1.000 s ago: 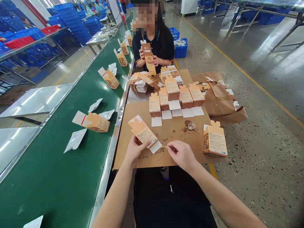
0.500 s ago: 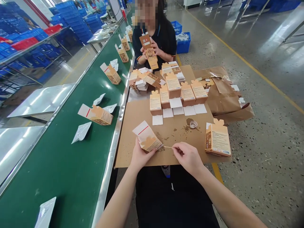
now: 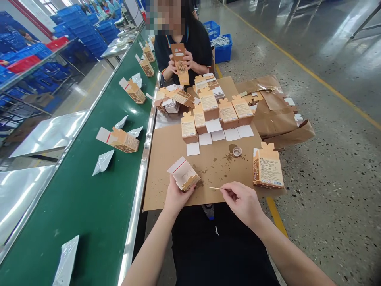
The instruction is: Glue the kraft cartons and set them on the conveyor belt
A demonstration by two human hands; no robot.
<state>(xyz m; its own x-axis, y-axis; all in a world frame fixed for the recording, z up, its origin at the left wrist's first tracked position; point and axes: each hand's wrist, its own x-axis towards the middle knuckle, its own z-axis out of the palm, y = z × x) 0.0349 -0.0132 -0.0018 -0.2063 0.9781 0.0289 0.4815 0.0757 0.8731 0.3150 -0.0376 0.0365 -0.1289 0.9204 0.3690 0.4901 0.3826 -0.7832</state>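
My left hand [image 3: 176, 195] is closed around a brown and white carton [image 3: 186, 174], tilted, its top flap with a red strip raised and its open mouth facing me. Between the fingertips of my right hand [image 3: 241, 198] is a cotton swab [image 3: 214, 188], pointing left toward the carton but apart from it. Dark wet stains mark the cardboard sheet [image 3: 160, 159] under my hands. A small clear cup [image 3: 237, 151] lies among the stains farther back. To the right of my right hand stands another carton [image 3: 268, 166].
Several cartons [image 3: 208, 104] stand grouped at the back, with flat carton blanks [image 3: 172, 104] beside them. On the left runs a green conveyor belt [image 3: 98, 206] carrying cartons and silver pouches [image 3: 103, 162]. A co-worker [image 3: 190, 51] opposite holds a carton blank. Brown wrapping paper [image 3: 270, 115] lies at right.
My right hand has drawn the cotton swab away from the carton, to the right. My left hand has turned the carton so its open mouth shows more. The co-worker's carton blank is straighter.
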